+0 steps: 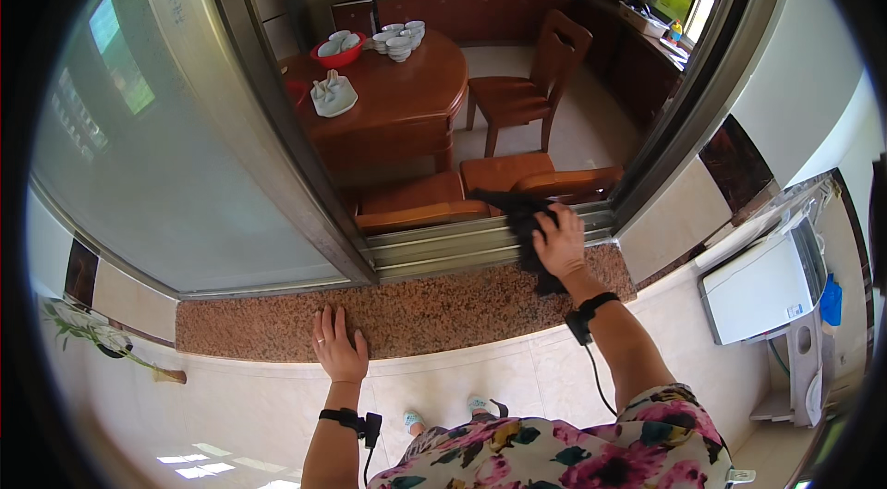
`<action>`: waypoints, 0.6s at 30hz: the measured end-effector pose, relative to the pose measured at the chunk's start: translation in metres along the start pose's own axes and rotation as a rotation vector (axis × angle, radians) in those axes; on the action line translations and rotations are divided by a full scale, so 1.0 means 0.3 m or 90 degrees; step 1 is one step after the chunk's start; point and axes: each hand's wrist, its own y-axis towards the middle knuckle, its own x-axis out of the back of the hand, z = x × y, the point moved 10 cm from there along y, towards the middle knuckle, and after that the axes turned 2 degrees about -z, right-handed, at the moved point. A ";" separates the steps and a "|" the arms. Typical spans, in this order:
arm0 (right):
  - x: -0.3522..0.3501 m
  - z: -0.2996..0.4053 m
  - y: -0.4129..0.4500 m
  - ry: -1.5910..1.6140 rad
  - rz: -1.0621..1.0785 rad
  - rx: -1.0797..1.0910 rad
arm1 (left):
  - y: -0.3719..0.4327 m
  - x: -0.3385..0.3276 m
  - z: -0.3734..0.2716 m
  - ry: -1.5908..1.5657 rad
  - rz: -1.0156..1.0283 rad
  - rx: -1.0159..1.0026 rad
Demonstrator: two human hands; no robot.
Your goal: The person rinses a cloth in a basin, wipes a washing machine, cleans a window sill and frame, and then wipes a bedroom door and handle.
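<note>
My right hand point(560, 243) lies on a dark cloth point(528, 225), which is bunched over the metal window track point(443, 250) and hangs down onto the granite sill point(443, 309). Its fingers are bent over the cloth; whether they grip it or only press on it is hard to tell. Further left, my left hand point(339, 347) rests palm down on the sill's near edge, fingers apart and holding nothing. A frosted glass sliding panel point(201, 177) stands behind and left of that hand.
Wooden chairs point(423, 212) stand just behind the track. Past them, a wooden table point(416, 90) bears white bowls point(399, 47), a red basin point(339, 59) and a white tray point(335, 99). A white appliance point(759, 288) is at the right, a potted plant point(86, 328) at the left.
</note>
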 end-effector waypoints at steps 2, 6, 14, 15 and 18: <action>0.020 -0.226 -0.052 -0.082 0.020 -0.126 | 0.000 0.007 0.009 0.004 -0.006 0.004; 0.006 -0.305 -0.040 -0.103 0.038 -0.104 | 0.004 0.009 0.019 0.022 -0.002 0.014; -0.074 0.242 0.068 0.098 0.071 0.094 | -0.008 0.019 0.023 0.008 0.004 0.014; -0.086 0.326 0.087 0.120 0.082 0.096 | -0.002 0.024 0.018 0.009 0.001 0.010; -0.168 0.517 0.131 0.175 0.127 0.101 | 0.005 0.021 0.003 -0.003 -0.002 0.003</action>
